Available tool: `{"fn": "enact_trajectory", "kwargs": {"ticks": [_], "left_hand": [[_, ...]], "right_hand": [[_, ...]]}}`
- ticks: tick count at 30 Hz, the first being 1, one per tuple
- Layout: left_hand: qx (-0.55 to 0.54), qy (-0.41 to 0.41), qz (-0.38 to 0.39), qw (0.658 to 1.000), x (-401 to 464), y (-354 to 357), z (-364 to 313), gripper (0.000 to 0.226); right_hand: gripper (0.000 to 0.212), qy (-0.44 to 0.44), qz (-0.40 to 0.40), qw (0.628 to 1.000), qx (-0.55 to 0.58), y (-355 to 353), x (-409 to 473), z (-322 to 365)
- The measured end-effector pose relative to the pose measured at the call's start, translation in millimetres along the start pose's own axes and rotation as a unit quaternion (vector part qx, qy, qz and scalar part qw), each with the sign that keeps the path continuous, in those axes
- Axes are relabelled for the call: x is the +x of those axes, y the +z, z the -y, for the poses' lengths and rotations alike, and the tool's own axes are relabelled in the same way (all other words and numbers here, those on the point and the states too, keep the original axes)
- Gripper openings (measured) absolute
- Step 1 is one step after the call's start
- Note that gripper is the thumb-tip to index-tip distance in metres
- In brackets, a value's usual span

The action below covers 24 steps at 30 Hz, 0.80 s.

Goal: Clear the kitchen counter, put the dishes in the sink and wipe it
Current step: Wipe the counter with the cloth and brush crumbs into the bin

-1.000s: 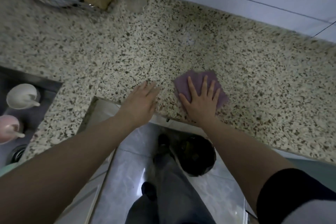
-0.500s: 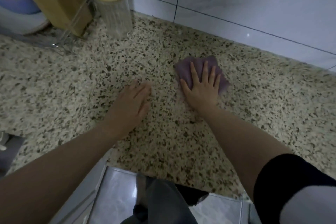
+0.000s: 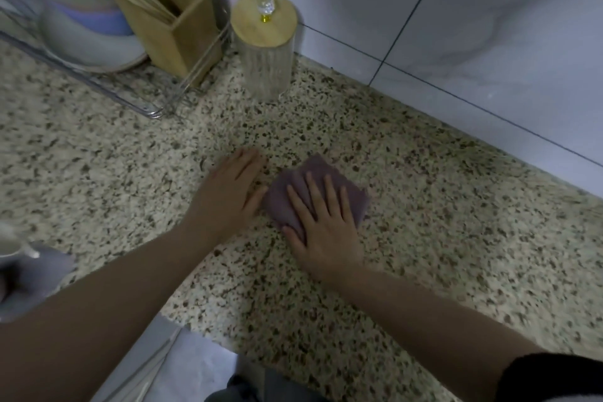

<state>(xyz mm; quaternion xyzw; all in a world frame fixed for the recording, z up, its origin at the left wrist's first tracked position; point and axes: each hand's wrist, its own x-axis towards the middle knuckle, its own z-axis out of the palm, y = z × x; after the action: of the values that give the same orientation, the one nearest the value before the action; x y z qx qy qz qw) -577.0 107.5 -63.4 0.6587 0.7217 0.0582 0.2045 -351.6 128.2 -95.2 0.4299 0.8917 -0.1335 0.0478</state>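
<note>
Two forearms reach in from the bottom edge, the right one wearing a dark sleeve [image 3: 551,375] cut off at the corner. Between them, nearest of all, a patch of pale floor and grey clothing shows below the desk's front edge, too blurred to read further.

On the speckled stone desk [image 3: 424,254] the right hand [image 3: 326,225] lies flat with fingers straight and slightly spread, pressing down on a purple cloth [image 3: 295,196]. Its palm and fingers cover much of the cloth; only the far and left parts show, with folds bunched along the far edge. The left hand [image 3: 228,189] rests palm-down just to the left, fingers straight and close together, its thumb side touching or nearly touching the cloth's left edge — I cannot tell which.

Far to the left of the left hand, at the frame's edge, a blurred whitish shape and grey smear sit by the sink area, hard to make out.

Beyond both hands stands a ribbed clear jar [image 3: 266,68] with a wooden lid and a crystal-like knob. Left of it a wire rack [image 3: 137,98] holds a wooden box [image 3: 176,33] of chopsticks and stacked bowls [image 3: 88,33] — these partly cut off by the top-left corner. White tiled wall [image 3: 473,26] backs the desk.
</note>
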Motion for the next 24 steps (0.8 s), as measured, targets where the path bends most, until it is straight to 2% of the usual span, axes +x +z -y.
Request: {"fn": "enact_trajectory", "kwargs": {"ticks": [4,9,12,14,16,20,24], "left_hand": [[0.009,-0.001,-0.014,1.000,-0.9,-8.7,13.9,0.068],[0.014,-0.023,-0.031,0.999,-19.2,-7.8,30.1,0.064],[0.007,-0.031,-0.045,0.998,-29.7,-4.3,36.4,0.061],[-0.019,-0.074,-0.069,0.995,-33.9,-3.7,39.1,0.057],[-0.045,-0.126,-0.088,0.987,-38.8,-4.3,45.1,0.056],[-0.077,-0.155,-0.108,0.979,-50.8,-12.6,52.8,0.058],[-0.083,-0.178,-0.115,0.974,-62.1,-29.5,55.8,0.057]], "right_hand": [[0.073,-0.024,-0.019,0.999,-0.010,-5.5,44.6,-9.9],[0.084,0.013,-0.048,0.998,-0.037,-19.2,126.8,-21.2],[0.083,0.038,-0.054,0.997,-0.039,-22.2,147.2,-18.9],[0.076,0.046,-0.047,0.997,-0.037,-19.6,141.7,-15.0],[0.068,0.010,-0.049,0.998,-0.039,-12.0,120.3,-0.4],[0.064,-0.104,-0.024,0.993,-0.047,3.5,73.3,35.0],[0.064,-0.152,-0.031,0.986,-0.053,-2.7,109.1,43.6]]}}
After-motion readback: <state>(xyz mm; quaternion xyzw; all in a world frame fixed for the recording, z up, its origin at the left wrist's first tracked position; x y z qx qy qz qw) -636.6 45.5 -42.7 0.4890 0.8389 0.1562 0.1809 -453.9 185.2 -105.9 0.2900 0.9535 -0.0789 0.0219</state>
